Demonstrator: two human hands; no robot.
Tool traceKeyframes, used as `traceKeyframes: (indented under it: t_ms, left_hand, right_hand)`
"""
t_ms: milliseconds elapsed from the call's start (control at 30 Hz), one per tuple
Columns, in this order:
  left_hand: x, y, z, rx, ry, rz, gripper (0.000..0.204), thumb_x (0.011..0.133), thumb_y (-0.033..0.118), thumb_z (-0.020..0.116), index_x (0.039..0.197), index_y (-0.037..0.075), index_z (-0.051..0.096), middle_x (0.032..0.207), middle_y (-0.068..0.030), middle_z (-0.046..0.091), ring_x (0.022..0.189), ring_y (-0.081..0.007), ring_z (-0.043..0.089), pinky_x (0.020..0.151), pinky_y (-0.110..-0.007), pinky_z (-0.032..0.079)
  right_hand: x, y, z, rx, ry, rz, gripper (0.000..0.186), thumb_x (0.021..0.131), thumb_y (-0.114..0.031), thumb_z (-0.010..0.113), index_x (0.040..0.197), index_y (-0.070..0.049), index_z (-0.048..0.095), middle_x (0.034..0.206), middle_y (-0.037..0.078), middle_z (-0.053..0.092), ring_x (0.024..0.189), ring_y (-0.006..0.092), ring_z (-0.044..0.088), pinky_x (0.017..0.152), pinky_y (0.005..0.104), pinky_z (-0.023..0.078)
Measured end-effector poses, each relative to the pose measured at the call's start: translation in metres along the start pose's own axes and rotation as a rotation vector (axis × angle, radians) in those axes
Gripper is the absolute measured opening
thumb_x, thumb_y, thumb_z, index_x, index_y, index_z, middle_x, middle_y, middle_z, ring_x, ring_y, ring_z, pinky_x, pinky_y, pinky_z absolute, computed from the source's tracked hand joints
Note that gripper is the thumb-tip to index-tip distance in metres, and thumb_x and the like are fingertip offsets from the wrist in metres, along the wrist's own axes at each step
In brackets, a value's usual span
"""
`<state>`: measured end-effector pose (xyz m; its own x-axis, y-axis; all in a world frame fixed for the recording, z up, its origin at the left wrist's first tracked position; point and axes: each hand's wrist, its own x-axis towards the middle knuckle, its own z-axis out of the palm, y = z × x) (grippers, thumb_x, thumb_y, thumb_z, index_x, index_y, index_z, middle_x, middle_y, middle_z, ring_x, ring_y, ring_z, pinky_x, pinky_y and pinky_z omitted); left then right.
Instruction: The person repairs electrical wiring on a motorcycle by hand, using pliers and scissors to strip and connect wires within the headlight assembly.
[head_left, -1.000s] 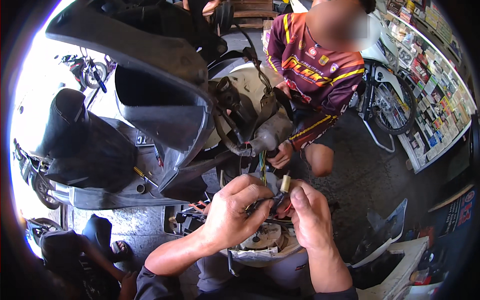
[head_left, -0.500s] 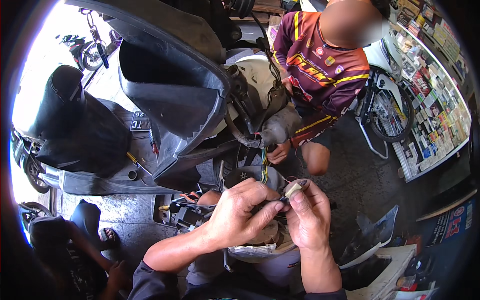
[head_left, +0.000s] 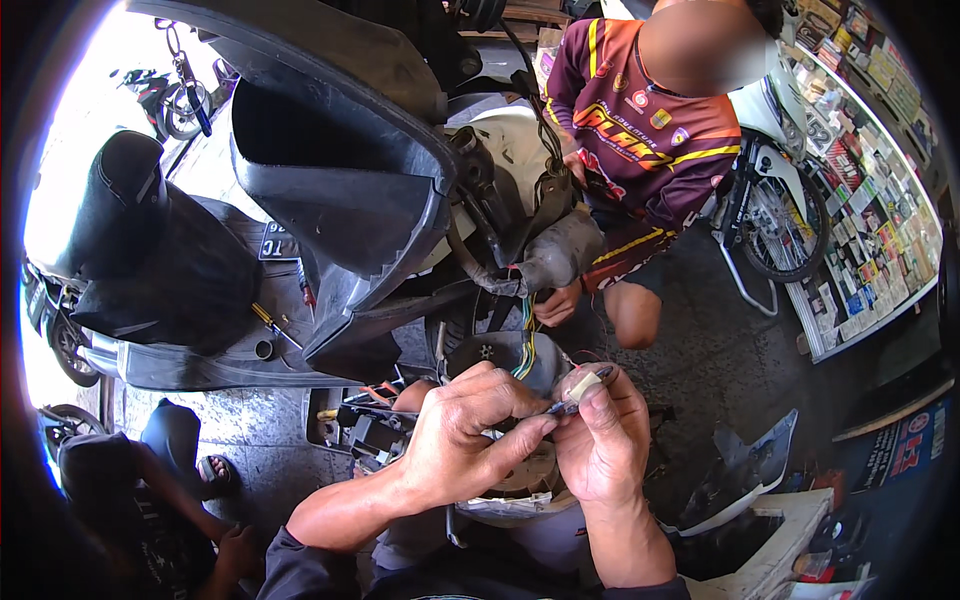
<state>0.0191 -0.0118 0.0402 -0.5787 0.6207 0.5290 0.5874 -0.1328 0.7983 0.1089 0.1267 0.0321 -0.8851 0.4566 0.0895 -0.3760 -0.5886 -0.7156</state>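
Both hands meet in front of the chest: the right hand (head_left: pixel 600 440) pinches a small pale connector (head_left: pixel 582 384) between thumb and fingers, and the left hand (head_left: pixel 470 440) closes its fingertips on the thin dark wire end (head_left: pixel 560 408) touching it. Coloured wires (head_left: pixel 527 340) run up into the stripped scooter (head_left: pixel 400 200) above. Another person's hand (head_left: pixel 556 304) grips the harness. The concrete floor (head_left: pixel 720 370) is oil-dark; shop shelves (head_left: pixel 870 180) curve at right. What the wire joins is hidden behind the fingers.

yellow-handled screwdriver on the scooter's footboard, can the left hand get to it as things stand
Probably yes, once it lets go. The yellow-handled screwdriver lies in the open on the scooter, up and left of the left hand, with nothing between them. But that hand is pinching a small connector together with the right hand.
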Motion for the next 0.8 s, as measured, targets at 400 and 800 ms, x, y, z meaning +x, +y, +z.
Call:
traceKeyframes:
  t_ms: [400, 800]
  left_hand:
    - [0.001, 0.01, -0.008, -0.327, -0.137, -0.402, 0.013, 0.093, 0.007, 0.064, 0.1, -0.002, 0.069, 0.091, -0.0093, 0.069, 0.084, -0.0152, 0.064, 0.076, -0.03, 0.05]
    - [0.009, 0.003, -0.008, -0.349, -0.034, -0.325, 0.013, 0.09, 0.004, 0.073, 0.099, -0.003, 0.068, 0.089, -0.0067, 0.07, 0.083, -0.008, 0.063, 0.073, -0.024, 0.052]
  right_hand:
    - [0.012, -0.012, -0.01, 0.018, -0.124, 0.057, 0.017, 0.097, -0.013, 0.067, 0.107, 0.001, 0.062, 0.096, 0.004, 0.064, 0.084, 0.0097, 0.057, 0.076, 0.0257, 0.047]
    - [0.023, -0.03, 0.001, -0.366, -0.151, 0.091, 0.018, 0.097, -0.014, 0.068, 0.106, 0.0, 0.063, 0.091, 0.001, 0.064, 0.077, 0.0057, 0.055, 0.071, 0.0227, 0.046]
